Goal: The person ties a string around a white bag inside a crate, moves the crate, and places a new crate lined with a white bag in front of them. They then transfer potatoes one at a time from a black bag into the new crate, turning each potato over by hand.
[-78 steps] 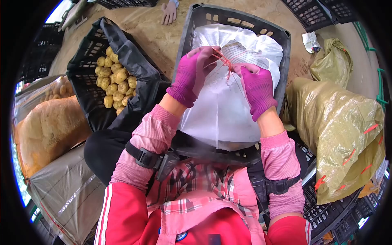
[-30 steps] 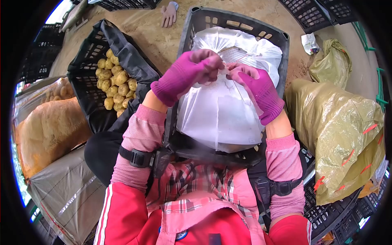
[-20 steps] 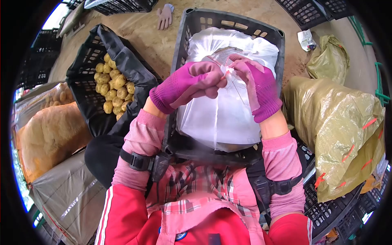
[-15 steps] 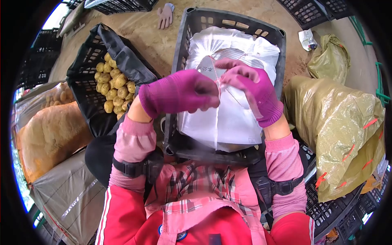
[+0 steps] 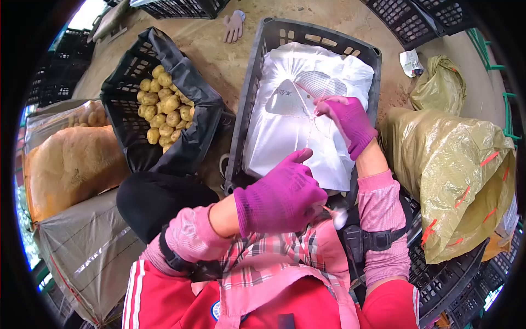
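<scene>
A white plastic bag (image 5: 279,137) lies full in a black plastic crate (image 5: 253,60) in front of me. Thin pale string (image 5: 300,97) crosses its top, over a grey printed patch. My right hand (image 5: 353,125), in a purple glove, pinches the string near the bag's middle. Lower down, close to my body, my left hand (image 5: 282,194) is closed in a matching glove, its thumb outstretched. The string runs down toward this fist, whose inside is hidden. A small blurred white thing (image 5: 340,218) hangs beside its fingers.
Potatoes (image 5: 164,107) fill part of a dark-lined crate (image 5: 205,129) on the left. Wrapped bundles (image 5: 82,159) stand further left. A yellowish woven sack (image 5: 444,159) is on the right. A loose glove (image 5: 234,26) lies on the ground.
My left hand has moved from above the bag down toward my body. My right hand stays over the bag, now pinching the string. The view has shifted slightly.
</scene>
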Tool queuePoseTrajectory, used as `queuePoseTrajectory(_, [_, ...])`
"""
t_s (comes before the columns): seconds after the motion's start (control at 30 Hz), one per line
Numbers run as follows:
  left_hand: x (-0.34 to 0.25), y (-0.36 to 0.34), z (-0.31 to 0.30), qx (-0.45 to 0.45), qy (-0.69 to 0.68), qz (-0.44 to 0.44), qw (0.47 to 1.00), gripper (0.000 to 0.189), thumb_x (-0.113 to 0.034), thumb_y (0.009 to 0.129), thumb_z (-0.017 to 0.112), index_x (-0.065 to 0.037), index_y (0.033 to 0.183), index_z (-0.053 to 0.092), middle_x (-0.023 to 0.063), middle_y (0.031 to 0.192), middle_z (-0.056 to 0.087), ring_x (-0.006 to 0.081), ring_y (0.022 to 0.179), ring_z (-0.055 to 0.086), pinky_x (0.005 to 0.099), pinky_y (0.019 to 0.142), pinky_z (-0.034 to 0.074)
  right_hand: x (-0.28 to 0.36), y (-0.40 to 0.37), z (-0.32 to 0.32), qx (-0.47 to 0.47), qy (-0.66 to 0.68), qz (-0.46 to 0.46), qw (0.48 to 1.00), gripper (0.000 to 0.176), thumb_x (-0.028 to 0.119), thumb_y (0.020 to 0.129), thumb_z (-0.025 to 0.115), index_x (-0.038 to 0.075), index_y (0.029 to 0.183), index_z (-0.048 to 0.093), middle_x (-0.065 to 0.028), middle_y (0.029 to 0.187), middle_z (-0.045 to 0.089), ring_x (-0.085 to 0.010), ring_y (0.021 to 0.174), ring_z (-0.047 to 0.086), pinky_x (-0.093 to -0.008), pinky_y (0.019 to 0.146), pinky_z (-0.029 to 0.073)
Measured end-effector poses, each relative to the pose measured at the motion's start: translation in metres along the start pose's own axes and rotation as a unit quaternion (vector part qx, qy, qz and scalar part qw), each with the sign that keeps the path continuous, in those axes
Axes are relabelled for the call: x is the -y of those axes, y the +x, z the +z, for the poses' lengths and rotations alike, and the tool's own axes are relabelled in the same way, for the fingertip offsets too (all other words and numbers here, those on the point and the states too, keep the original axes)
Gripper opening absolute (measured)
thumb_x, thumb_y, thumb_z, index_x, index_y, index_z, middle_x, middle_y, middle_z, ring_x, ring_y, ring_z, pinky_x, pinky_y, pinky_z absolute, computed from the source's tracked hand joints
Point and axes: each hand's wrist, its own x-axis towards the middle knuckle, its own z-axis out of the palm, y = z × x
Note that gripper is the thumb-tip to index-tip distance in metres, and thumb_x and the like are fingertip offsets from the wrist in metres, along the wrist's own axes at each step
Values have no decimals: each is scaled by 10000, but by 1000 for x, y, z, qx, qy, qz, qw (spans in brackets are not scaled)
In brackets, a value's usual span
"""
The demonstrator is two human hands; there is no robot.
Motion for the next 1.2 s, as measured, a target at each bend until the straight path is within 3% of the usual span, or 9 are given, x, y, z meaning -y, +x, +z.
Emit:
queuePoseTrajectory(0.33, [-61,-49,42,-65,-51,-39,996,190,-164,862,689,-107,1044,693,72,1009,670,247,1055,621,461,1114,331,-26,-23,15,50,-141,38,988,383,272,885,660,-36,1111,657,-156,958,703,-164,873,682,-274,747,532])
queuePoseTrajectory(0.57, [-28,-74,9,-510,-191,-76,835,594,107,795,436,56,1386,462,165,1374,544,237,1333,478,347,1139,324,60,-97,2,244,28,110,963,316,190,908,631,-36,1127,651,-124,904,701,-158,744,678,-256,593,536])
queuePoseTrajectory(0.7, [69,-33,-1,-429,48,-214,876,609,54,767,493,-15,1372,489,206,1435,481,335,1356,439,371,1142,322,42,-94,-20,99,-24,-2,995,420,211,853,671,-25,1198,624,-146,1013,708,-204,850,698,-295,728,548])
queuePoseTrajectory(0.77, [120,-2,15,-329,175,-266,889,618,-116,788,614,-34,1383,469,210,1443,460,408,1381,370,428,1156,299,17,-82,-9,-18,-394,-35,918,539,337,806,699,36,1246,619,-135,1178,664,-277,1064,644,-365,911,505])
queuePoseTrajectory(0.9, [109,10,34,-185,266,-277,905,441,-320,783,688,-82,1152,647,179,1315,579,382,1337,432,442,1142,298,-38,-58,51,42,-597,-86,797,531,459,788,686,193,1247,648,-109,1383,539,-282,1327,442,-407,1081,351])
queuePoseTrajectory(0.97, [98,3,13,-144,208,-282,925,371,-355,773,709,-96,1037,689,156,1205,643,343,1258,519,448,1119,312,-30,-41,62,126,-537,-5,834,342,409,841,648,198,1096,735,-87,1075,710,-298,1062,643,-433,1001,409])
queuePoseTrajectory(1.03, [95,-19,0,-131,113,-294,940,308,-359,762,729,-103,932,704,125,1078,698,307,1154,606,455,1093,325,-9,-53,52,106,-264,-10,959,294,320,883,648,123,1083,735,-79,933,732,-241,863,698,-408,871,494])
queuePoseTrajectory(1.1, [103,-37,-3,-215,26,-202,955,315,-334,747,766,-93,934,692,118,954,706,301,940,670,390,889,469,21,-71,37,155,68,2,986,236,134,940,610,-47,1066,695,-108,881,707,-138,815,677,-285,781,550])
queuePoseTrajectory(1.2, [87,-27,-8,-231,208,-117,943,255,-277,810,728,-75,965,707,149,954,702,327,917,667,386,815,510,41,-98,19,124,42,40,991,221,131,936,591,-44,1018,698,-118,865,710,-169,777,691,-280,780,557])
